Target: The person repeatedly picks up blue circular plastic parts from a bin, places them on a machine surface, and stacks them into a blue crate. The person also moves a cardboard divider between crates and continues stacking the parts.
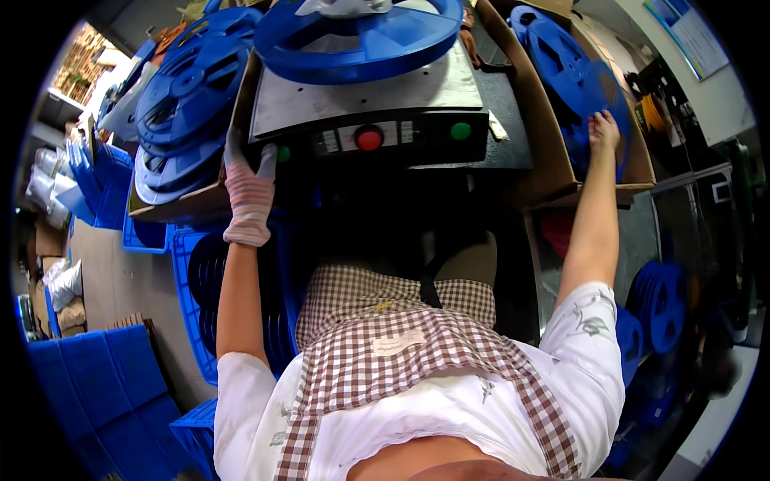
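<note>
Head view, looking straight down: biggest thing in sight is the dark machine (377, 120) with its grey metal top plate, and a large blue reel (361, 36) lies flat on it, its far rim cut off by the top edge. Along the machine's front panel sit a red round button (369, 139) in the middle, a green round button (459, 131) to its right and a second green button (283, 153) at the left end, with small white label patches between them, too small to make out.

Left of the machine, a cardboard box (172, 204) holds a stack of blue reels (188, 104) leaning on one another. On the right a second cardboard box (553, 152) holds more blue reels on edge (573, 80). Blue plastic crates (104, 385) fill the lower left floor, and another blue crate (188, 305) stands below the left box; dark round shapes inside it are hard to identify.

Now the hands, well apart. The left hand (250, 196), in a pink-and-white striped knit glove, rests against the machine's left front corner, fingers up by the left green button; whether it presses anything I cannot tell. The right hand (604, 130), bare, is laid on a reel in the right box, fingers spread on the blue face, not clearly gripping.

A checked brown-and-white apron (401, 345) with a small pale label patch (397, 343) covers the lap. More blue reels (658, 301) show dimly at lower right. A white-and-blue wall sheet (690, 32) is clipped by the rim, unreadable.
</note>
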A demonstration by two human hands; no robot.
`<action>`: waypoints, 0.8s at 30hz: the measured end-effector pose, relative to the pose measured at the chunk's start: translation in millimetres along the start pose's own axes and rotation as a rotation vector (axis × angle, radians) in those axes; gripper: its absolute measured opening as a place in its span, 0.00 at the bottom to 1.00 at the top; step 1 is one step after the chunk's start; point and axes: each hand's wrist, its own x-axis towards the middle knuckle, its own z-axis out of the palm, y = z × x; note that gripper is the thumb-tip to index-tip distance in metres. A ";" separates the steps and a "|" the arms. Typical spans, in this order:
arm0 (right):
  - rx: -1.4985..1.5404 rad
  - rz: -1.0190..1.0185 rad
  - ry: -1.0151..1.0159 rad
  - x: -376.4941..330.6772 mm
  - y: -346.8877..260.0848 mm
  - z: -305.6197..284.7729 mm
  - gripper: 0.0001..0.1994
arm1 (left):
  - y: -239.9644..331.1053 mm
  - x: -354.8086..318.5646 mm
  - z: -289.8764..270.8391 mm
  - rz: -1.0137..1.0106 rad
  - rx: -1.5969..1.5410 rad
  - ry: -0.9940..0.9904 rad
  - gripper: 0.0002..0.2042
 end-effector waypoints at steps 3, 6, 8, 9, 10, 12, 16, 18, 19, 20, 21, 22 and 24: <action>0.112 -0.238 -0.353 -40.0 -38.9 -19.9 0.21 | 61.2 25.6 -9.4 0.305 0.071 0.068 0.29; 0.199 -0.238 -0.336 -138.4 -72.2 5.6 0.17 | 73.5 53.5 -3.0 0.544 0.156 0.025 0.27; 0.367 -0.035 -0.403 -198.2 -101.2 23.5 0.22 | 76.9 72.6 9.0 0.623 0.304 -0.044 0.27; 0.225 -0.030 -0.317 -227.7 -110.5 36.8 0.25 | 74.2 79.9 21.7 0.493 0.365 -0.174 0.27; 0.375 0.020 -0.580 -214.6 -99.1 10.0 0.23 | 73.2 88.4 31.8 0.583 0.400 -0.152 0.28; 0.549 0.122 -0.649 -232.3 -95.8 -2.2 0.19 | 75.5 102.2 42.9 0.674 0.539 -0.186 0.27; 0.670 0.191 -0.864 -271.9 -106.2 -5.7 0.15 | 32.6 135.1 70.6 0.887 0.720 -0.071 0.22; 0.667 0.054 -1.021 -285.0 -114.4 -16.9 0.18 | 56.4 137.6 64.1 0.826 0.881 -0.231 0.19; 0.655 -0.020 -1.092 -292.1 -120.3 -24.8 0.20 | 66.2 142.8 69.1 0.838 0.798 -0.218 0.16; 0.643 -0.114 -1.143 -309.6 -126.5 -17.2 0.30 | 68.5 144.6 65.1 0.832 0.738 -0.205 0.13; 0.672 -0.066 -1.041 -318.6 -119.0 -18.1 0.39 | 66.0 147.9 65.9 0.825 0.680 -0.190 0.11; 0.620 -0.071 -0.879 -345.8 -119.4 -10.9 0.44 | 70.5 148.2 59.4 0.845 0.606 -0.193 0.10; 0.492 -0.090 -0.678 -389.0 -110.5 0.8 0.50 | 66.2 145.7 60.6 0.818 0.628 -0.199 0.10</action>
